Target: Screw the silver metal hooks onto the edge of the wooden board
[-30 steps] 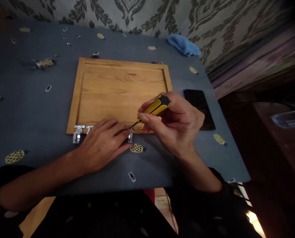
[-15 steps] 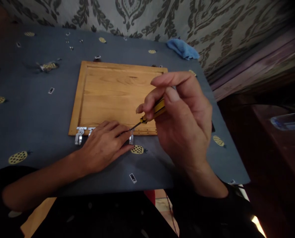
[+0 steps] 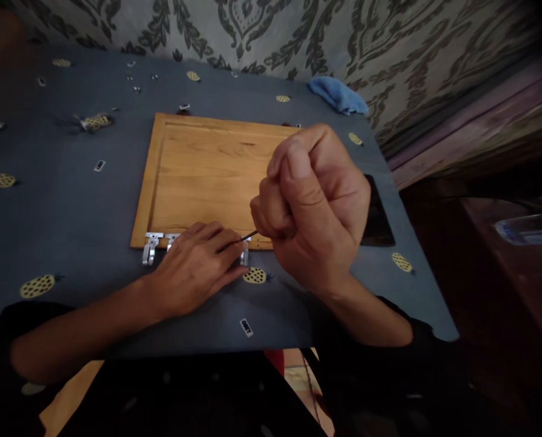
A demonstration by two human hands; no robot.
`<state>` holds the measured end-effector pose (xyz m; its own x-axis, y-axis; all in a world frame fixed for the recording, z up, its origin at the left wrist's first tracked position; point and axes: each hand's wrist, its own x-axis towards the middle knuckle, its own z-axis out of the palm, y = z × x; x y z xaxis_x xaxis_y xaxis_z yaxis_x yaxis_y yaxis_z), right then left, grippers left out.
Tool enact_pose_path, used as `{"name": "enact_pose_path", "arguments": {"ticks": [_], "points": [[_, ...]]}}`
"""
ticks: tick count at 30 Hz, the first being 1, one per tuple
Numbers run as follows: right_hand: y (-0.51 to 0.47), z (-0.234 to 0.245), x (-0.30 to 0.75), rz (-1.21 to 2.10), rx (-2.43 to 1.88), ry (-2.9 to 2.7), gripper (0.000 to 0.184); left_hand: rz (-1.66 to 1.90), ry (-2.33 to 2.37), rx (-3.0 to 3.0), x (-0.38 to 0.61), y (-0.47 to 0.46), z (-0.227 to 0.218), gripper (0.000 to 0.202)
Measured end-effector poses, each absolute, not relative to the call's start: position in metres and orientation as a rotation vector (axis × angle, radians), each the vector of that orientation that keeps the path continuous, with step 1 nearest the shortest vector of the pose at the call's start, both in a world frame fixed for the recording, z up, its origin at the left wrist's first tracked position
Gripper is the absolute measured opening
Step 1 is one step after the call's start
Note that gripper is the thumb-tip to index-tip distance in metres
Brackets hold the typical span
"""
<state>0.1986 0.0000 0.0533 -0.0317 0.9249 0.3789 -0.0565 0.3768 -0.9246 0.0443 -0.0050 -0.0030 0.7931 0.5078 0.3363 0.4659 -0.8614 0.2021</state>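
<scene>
A wooden panel with a raised frame (image 3: 207, 170) lies on the table. Along its near edge sit metal hooks (image 3: 150, 247), the leftmost in plain sight and another partly behind my fingers. My left hand (image 3: 191, 267) rests over that edge, its index finger and thumb on either side of a third metal hook (image 3: 244, 254). My right hand (image 3: 318, 209) is closed in a fist around a screwdriver, whose handle is now hidden. Only the thin screwdriver shaft (image 3: 249, 235) shows, with its tip at that hook by my left fingertips.
A blue cloth (image 3: 338, 94) lies at the far right by the patterned wall. Right of the panel is a dark flat object (image 3: 377, 212). Small metal pieces (image 3: 136, 90) and a small plastic bag (image 3: 93, 122) lie at the far left.
The fingers of my right hand have closed from a loose, spread grip into a fist around the yellow and black screwdriver handle. My left hand keeps its place.
</scene>
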Motion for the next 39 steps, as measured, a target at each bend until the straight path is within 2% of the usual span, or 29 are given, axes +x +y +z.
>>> {"name": "enact_pose_path", "arguments": {"ticks": [5, 12, 18, 22, 27, 33, 39], "points": [[0.003, 0.050, 0.198, 1.001, -0.746, -1.331, 0.014, 0.607, 0.783, 2.871, 0.044, -0.005, -0.003, 0.026], [-0.001, 0.041, 0.203, 0.875, -0.996, -1.422, 0.033, 0.597, 0.805, 2.890, 0.044, -0.005, -0.004, 0.028], [-0.006, 0.043, 0.225, 0.758, -1.042, -1.837, 0.019, 0.581, 0.804, 2.859, 0.044, -0.005, -0.005, 0.030], [-0.004, 0.049, 0.243, 0.731, -1.093, -1.971, 0.020, 0.621, 0.785, 2.879, 0.044, -0.006, -0.006, 0.029], [-0.005, 0.046, 0.253, 0.724, -1.118, -1.921, 0.021, 0.648, 0.812, 2.888, 0.044, -0.006, -0.006, 0.028], [-0.012, 0.033, 0.249, 0.484, -1.086, -1.730, 0.017, 0.629, 0.784, 2.891, 0.043, -0.006, -0.004, 0.028], [-0.015, 0.029, 0.248, 0.484, -1.087, -1.616, 0.019, 0.668, 0.783, 2.890, 0.044, -0.005, -0.004, 0.028]]}}
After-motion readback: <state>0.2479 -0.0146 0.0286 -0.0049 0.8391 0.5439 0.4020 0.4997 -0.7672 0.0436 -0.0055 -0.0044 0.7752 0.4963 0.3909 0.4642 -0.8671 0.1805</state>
